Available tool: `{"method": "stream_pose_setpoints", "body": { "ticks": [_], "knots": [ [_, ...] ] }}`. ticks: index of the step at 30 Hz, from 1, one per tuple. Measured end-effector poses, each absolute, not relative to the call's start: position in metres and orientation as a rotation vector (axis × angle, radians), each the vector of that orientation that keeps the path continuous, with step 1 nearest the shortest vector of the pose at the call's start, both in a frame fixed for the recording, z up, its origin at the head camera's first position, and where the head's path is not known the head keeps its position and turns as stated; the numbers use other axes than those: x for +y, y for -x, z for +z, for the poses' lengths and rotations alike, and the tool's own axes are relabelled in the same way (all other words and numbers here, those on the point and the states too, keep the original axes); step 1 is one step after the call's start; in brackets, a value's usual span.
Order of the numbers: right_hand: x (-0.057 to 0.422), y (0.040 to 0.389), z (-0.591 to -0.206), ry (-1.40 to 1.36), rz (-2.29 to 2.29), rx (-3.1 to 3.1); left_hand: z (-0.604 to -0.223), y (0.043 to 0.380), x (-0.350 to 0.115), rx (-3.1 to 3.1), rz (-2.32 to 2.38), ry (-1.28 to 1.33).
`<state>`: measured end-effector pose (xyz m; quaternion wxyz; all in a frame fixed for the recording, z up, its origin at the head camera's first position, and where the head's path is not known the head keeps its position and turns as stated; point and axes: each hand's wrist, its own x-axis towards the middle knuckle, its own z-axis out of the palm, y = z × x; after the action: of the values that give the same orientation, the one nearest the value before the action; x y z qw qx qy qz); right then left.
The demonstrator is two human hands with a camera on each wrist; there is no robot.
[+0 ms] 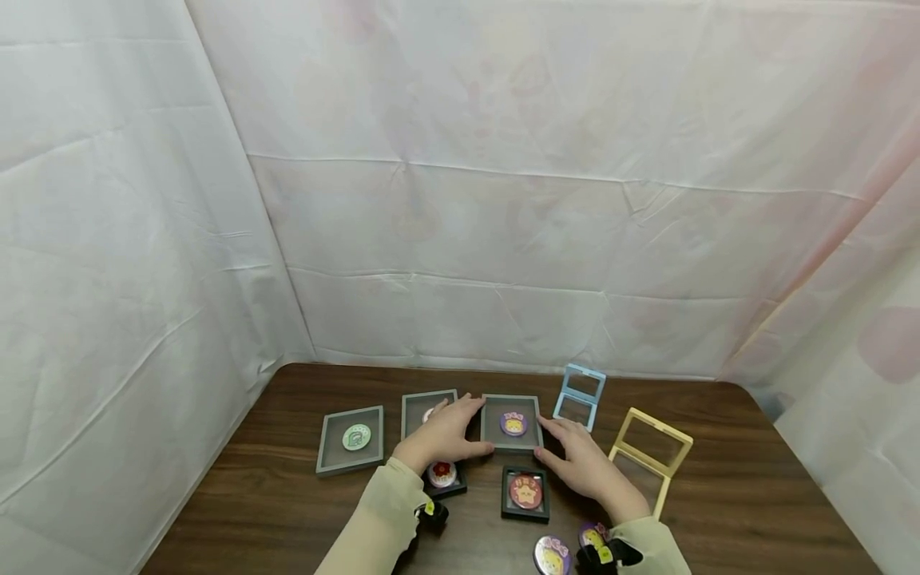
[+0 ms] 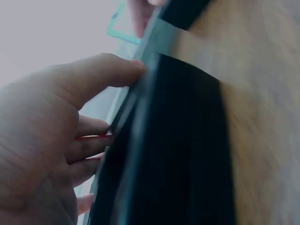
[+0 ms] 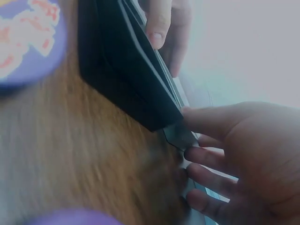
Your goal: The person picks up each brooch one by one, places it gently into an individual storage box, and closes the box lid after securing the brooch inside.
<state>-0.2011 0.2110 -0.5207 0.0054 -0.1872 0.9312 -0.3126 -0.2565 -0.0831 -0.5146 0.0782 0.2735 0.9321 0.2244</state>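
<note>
A grey display frame (image 1: 509,397) with a purple round badge (image 1: 513,424) in its middle lies between both hands. My left hand (image 1: 444,435) grips its left side, thumb at the near corner and forefinger at the far one. My right hand (image 1: 578,459) holds the right side, with the thumb at the near right corner. In the right wrist view several fingertips (image 3: 199,199) bend in along the frame's edge. Just nearer stands a black frame (image 1: 525,515) with a red badge (image 1: 526,492); its dark side fills much of the left wrist view.
Left lie a grey frame (image 1: 350,463) with a green badge and another grey frame (image 1: 413,407), partly covered by the left hand. A black frame (image 1: 453,485) sits under that wrist. Blue (image 1: 578,395) and yellow (image 1: 664,471) frames stand unfolded rightward. Loose purple badges (image 1: 552,555) lie nearest.
</note>
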Motion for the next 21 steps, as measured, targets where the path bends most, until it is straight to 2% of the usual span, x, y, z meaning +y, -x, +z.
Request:
{"method": "stream_pose_setpoints", "body": {
  "ticks": [9, 21],
  "knots": [
    [0.232, 0.191, -0.504, 0.758, -0.956, 2.972, -0.518, 0.254, -0.085, 2.798, 0.624, -0.849],
    [0.282, 0.179, -0.464, 1.210, -0.969, 3.347, -0.515, 0.252, -0.085, 2.804, 0.607, -0.868]
  ]
}}
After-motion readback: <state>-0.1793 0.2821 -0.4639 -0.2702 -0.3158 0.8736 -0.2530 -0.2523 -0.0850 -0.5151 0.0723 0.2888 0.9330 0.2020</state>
